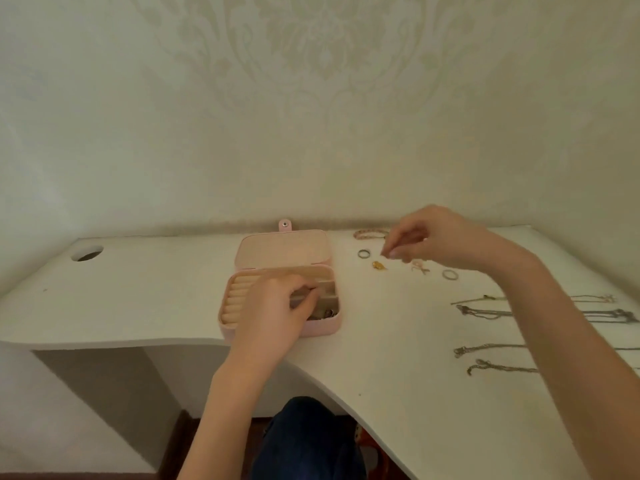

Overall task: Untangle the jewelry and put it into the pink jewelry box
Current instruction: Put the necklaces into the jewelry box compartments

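**A:** Dark trousers (308, 441) down at the bottom, half hidden under the white desk (381, 341). Chains (485, 311) on the right run out of frame, and the right forearm covers their middles.

**B:** Left hand (273, 306) is down in the pink jewelry box (282, 299), fingers curled, blocking the compartments. Can't tell if it's holding anything!

**A:** Lid's open, ring rolls on the left, small metal bits in the near right corner.

**B:** Right hand (426, 237) hovers, fingertips pinched narrow above a gold piece (379, 265); whatever's between them is too tiny. Two rings (364, 253) and a beaded bracelet (370, 233) lie nearby.
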The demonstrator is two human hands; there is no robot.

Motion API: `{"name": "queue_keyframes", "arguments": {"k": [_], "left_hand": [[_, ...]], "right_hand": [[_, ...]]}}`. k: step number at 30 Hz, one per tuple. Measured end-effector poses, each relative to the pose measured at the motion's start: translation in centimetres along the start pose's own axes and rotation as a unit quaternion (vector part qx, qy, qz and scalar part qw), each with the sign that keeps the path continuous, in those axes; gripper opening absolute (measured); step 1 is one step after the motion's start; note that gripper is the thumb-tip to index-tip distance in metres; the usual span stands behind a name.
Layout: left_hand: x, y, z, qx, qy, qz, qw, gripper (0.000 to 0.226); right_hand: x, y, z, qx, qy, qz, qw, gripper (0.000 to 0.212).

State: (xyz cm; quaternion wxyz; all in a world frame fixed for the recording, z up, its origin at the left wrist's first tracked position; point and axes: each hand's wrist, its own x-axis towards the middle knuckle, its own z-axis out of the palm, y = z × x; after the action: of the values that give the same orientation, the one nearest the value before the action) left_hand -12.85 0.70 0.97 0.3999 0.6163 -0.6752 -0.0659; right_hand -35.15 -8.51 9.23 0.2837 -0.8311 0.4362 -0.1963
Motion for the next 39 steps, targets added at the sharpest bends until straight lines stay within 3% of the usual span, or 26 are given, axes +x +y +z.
{"name": "queue_keyframes", "arguments": {"k": [3,7,11,14,18,24,29,31,34,36,39], "left_hand": [[0.8,2.5,2.7,-0.053,-0.043,0.045,0.997,0.013],[2.2,6.4,7.4,-0.079,-0.135,0.104,0.982,0.019],[3.8,9.7,11.8,-0.105,-0.204,0.128,0.965,0.021],[4.5,10.8,13.8,-0.098,-0.2,0.134,0.966,0.022],[4.2,9.9,14.8,-0.024,-0.195,0.176,0.965,0.024],[4.1,9.3,14.8,-0.027,-0.183,0.178,0.967,0.023],[3.7,9.5,14.8,-0.045,-0.189,0.175,0.965,0.023],[3.6,9.5,14.7,-0.047,-0.188,0.175,0.965,0.024],[3.6,10.0,14.6,-0.095,-0.184,0.138,0.969,0.028],[3.7,10.7,14.5,-0.173,-0.164,0.097,0.966,0.036],[3.8,12.0,14.3,-0.3,-0.17,0.029,0.938,0.049]], "right_hand": [[-3.4,6.2,-4.3,-0.046,0.117,0.103,0.987,0.012],[-8.2,14.1,-6.9,-0.134,0.236,0.269,0.924,0.022],[-10.4,18.0,-6.1,-0.205,0.264,0.329,0.883,0.034],[-10.8,18.7,-5.6,-0.279,0.274,0.383,0.837,0.029],[-10.7,18.9,-5.5,-0.295,0.235,0.424,0.823,0.023],[-10.3,19.0,-5.2,-0.312,0.26,0.426,0.809,0.022],[-10.4,19.5,-4.7,-0.265,0.315,0.349,0.842,0.025],[-10.2,19.5,-4.8,-0.181,0.369,0.29,0.864,0.023],[-9.6,16.8,-5.3,0.051,0.433,0.194,0.879,0.021],[-9.5,13.8,-5.3,0.169,0.408,0.126,0.888,0.023],[-9.5,9.8,-4.2,0.281,0.296,0.047,0.912,0.027]]}}
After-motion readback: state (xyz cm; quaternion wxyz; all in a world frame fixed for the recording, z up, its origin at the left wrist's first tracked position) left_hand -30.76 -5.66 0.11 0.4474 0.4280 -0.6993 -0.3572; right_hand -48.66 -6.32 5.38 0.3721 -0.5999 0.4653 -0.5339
